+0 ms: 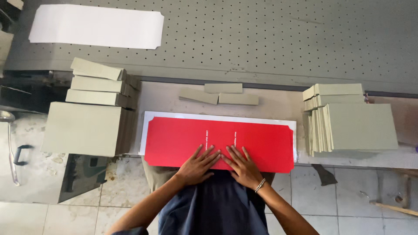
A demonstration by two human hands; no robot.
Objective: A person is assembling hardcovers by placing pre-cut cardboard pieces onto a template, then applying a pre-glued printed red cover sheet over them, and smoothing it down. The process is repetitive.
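Observation:
A long red sheet with notched corners lies flat on a white backing sheet at the near edge of the bench. My left hand and my right hand rest palm down on the sheet's near middle, fingers spread, side by side and almost touching. A bracelet sits on my right wrist. Neither hand grips anything. Three small grey board strips lie just beyond the red sheet.
Stacks of grey boards stand left of the sheet, and smaller stacks lie behind them. More grey boards are piled at the right. A white sheet lies on the perforated grey table beyond. Tiled floor lies below.

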